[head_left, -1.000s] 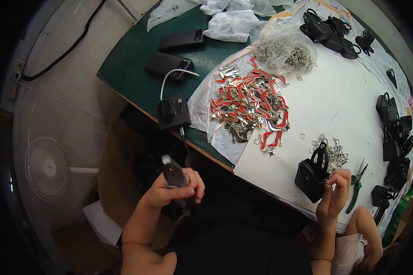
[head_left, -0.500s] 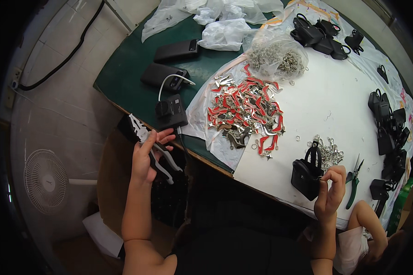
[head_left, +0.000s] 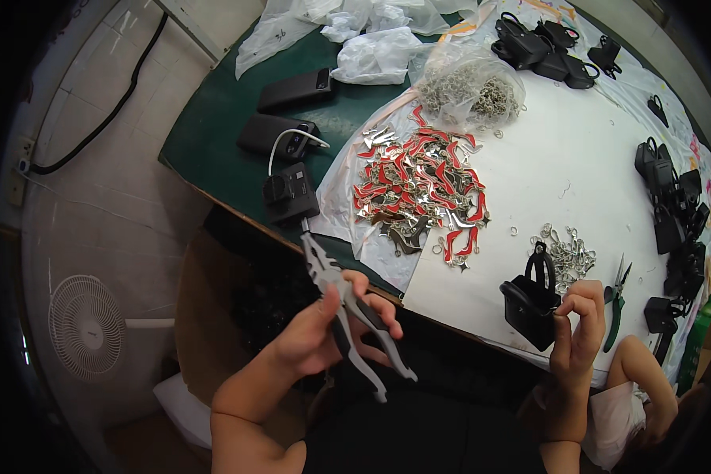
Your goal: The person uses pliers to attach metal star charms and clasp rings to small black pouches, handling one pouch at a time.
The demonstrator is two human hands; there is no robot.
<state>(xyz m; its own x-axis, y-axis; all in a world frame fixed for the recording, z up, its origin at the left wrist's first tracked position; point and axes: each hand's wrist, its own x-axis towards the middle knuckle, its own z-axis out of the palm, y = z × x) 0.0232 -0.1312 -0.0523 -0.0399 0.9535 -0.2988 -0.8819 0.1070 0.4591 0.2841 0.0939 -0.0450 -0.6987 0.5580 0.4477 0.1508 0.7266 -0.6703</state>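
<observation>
A smooth white board (head_left: 577, 174) lies toward three o'clock. At one, a crinkled clear plastic bag (head_left: 502, 69) holds silvery metal rings (head_left: 491, 99). At six, the left hand (head_left: 312, 336) curls its fingers around grey-and-black metal pliers (head_left: 332, 283); at four, the right hand's (head_left: 578, 328) fingertips pinch a boxy black handbag's (head_left: 531, 317) edge.

pale tiles (head_left: 182, 47) stretch down the left, grout lines crossing them, and in front there's a white electric fan (head_left: 87, 326), round grille on show, pale pole reaching right! up to the wall socket (head_left: 16, 189), a black cable (head_left: 131, 91) sweeping away from it. across now to the green-topped table (head_left: 213, 134), brownish along its edge, light gleaming off the top!
</observation>
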